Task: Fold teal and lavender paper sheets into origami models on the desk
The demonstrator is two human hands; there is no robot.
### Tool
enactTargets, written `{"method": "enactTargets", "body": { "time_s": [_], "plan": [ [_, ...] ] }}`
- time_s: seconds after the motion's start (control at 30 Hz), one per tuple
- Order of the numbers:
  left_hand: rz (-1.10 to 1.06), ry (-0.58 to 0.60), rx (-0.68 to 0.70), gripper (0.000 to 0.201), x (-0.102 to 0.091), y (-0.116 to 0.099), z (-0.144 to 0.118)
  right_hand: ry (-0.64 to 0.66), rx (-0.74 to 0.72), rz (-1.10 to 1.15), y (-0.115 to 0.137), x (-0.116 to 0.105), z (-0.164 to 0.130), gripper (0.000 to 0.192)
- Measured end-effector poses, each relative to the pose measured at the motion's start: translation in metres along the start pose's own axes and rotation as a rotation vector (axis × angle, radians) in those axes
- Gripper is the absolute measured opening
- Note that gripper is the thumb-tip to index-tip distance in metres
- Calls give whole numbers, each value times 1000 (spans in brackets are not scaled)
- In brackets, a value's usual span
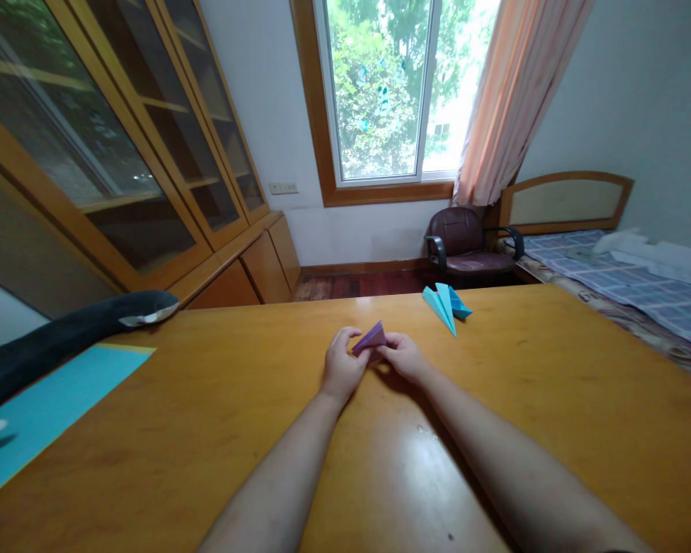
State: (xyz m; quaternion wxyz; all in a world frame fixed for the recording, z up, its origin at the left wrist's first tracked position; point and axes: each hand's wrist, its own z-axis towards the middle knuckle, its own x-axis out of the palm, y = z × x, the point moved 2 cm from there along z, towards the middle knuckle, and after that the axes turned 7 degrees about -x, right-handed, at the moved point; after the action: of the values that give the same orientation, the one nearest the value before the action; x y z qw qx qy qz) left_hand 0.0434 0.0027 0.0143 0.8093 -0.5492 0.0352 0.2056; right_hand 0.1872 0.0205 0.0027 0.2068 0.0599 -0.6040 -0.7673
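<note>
A small piece of folded purple paper (371, 338), roughly triangular, is held between both hands just above the wooden table (219, 430). My left hand (344, 362) grips its left and lower side, thumb in front and fingers curled behind. On the right side, my right hand (404, 356) pinches the paper's lower corner between thumb and fingers. Parts of the paper's lower edge are hidden by the fingers. Beyond my right hand, near the far table edge, lie a light-blue paper plane (441, 306) and a darker blue folded paper piece (459, 306), touching or overlapping.
At the left, a turquoise sheet with a yellow border (63, 407) lies under a long dark plush-looking object (74, 330). Past the table stand a brown office chair (461, 238), a bed (627, 269) and a glass-doored cabinet (253, 269). A window is straight ahead.
</note>
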Motion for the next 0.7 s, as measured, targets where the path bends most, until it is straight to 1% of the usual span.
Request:
{"method": "enactTargets", "body": {
  "time_s": [0.13, 0.27, 0.37, 0.5, 0.7],
  "plan": [
    [-216, 136, -177, 35, 9, 12, -1, -51, 32, 2, -5, -5, 0, 33],
    [-385, 188, -252, 36, 13, 16, 0, -98, 50, -5, -4, -7, -1, 33],
    [-445, 226, -313, 41, 13, 14, 0, -111, 71, 33, -3, -6, -1, 34],
    [-493, 325, -413, 54, 14, 10, -2, -144, 120, 85, -3, -7, -1, 29],
    [-462, 427, -465, 67, 16, 4, -7, -149, 185, 83, -3, -7, -2, 21]
  ]
}}
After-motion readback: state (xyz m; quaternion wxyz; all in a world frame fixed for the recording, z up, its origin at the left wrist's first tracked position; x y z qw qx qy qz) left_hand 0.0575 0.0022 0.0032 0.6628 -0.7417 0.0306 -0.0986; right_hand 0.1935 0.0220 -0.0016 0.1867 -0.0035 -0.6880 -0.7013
